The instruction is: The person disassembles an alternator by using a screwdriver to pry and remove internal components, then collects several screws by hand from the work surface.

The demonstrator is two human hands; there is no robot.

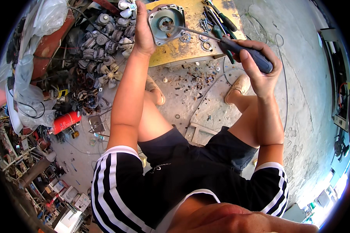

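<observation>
My left hand [144, 38] grips a square metal motor end cover [154, 24] at its left edge, tilting its hollow inner side up over the yellow worktable [169, 57]. Wrapped in my right hand [266, 75] is the dark blue handle of a screwdriver [251, 56]. Its long thin shaft reaches left into the cover, with the tip near the round seat in the middle. Whether the tip touches the seat I cannot tell. Beside the cover on the table are metal rings that look like bearings [207, 46] and a few bolts [206, 25].
Green-handled tools [226, 21] lie at the table's far right. Piled motor parts [105, 39] crowd the floor to the left, near a red cylinder [66, 122]. Small debris [192, 83] is scattered between my feet, and a cable [286, 89] runs across the floor at right.
</observation>
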